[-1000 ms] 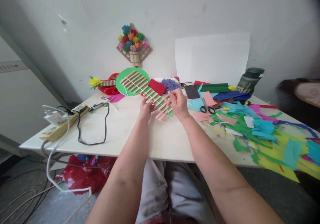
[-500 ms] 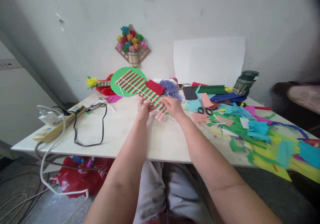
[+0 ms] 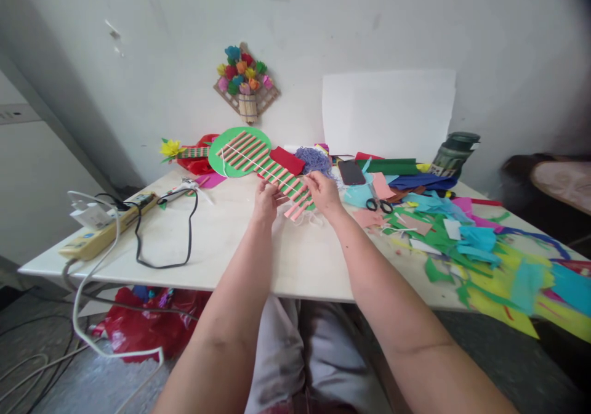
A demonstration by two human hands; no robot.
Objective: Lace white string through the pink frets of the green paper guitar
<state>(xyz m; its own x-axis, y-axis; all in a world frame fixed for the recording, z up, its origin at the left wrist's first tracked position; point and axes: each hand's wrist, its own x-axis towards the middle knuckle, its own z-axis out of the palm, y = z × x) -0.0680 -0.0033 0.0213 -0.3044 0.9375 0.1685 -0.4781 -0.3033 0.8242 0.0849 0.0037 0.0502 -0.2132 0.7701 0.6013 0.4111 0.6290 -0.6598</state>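
My left hand [image 3: 265, 202] grips the guitar-shaped craft [image 3: 262, 166]; my right hand [image 3: 324, 191] pinches its near end. It slants away leftward.

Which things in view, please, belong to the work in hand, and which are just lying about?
In hand:
green piece with pink sticks, held in the left hand, the right hand at its near end
white string along the sticks

Apparently not in use now:
phone
scissors
paper scraps
dark green bottle
power strip

Hands [image 3: 322, 193] on green stick craft [image 3: 261, 162]
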